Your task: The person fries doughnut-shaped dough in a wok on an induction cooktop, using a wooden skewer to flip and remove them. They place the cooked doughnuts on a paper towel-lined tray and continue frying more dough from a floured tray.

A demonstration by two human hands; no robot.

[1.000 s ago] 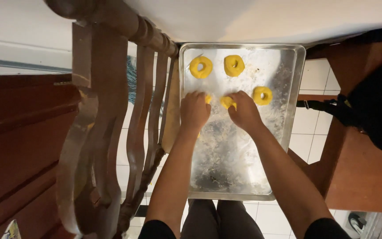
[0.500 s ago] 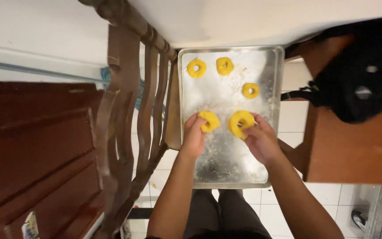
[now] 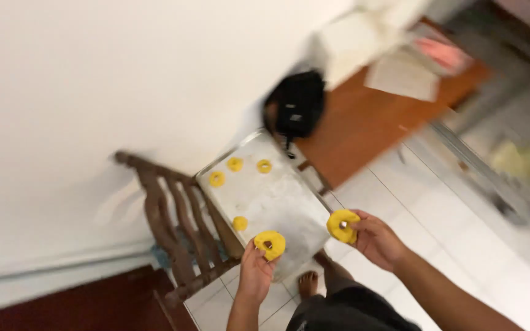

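Holding one yellow dough ring (image 3: 270, 243) in the left hand (image 3: 256, 270) and another ring (image 3: 342, 225) in the right hand (image 3: 377, 240), just beyond them lies a metal tray (image 3: 277, 202) with four small rings.

Paper and a label, blurred, up at the far end

We see a white boxy package (image 3: 354, 40) beside pale paper sheets (image 3: 403, 76) on the brown desk (image 3: 363, 129); a pinkish sheet (image 3: 443, 54) lies near; the black bag (image 3: 299, 104) bears a small white label (image 3: 294, 117).
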